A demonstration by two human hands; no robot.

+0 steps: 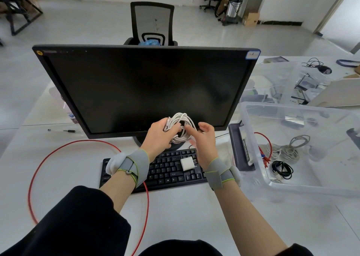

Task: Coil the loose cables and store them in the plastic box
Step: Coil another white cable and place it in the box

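Head view: left hand (158, 137) grips a coiled white round cable (182, 128) above the black keyboard (165, 170), before the dark flat monitor (146, 89). Right hand (206, 144) open, forefinger touching the coil. Clear plastic box (251, 131) at right holds grey and black coils. Red cable (78, 143) loops across the white desk (194, 213). White square charger (187, 163) on keys; labels unreadable

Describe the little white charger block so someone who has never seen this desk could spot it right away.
Start at the big black monitor and drop to the black keyboard in front of it. The charger lies on the keys toward the keyboard's right end, just below the right hand. It is the only white, square block there.
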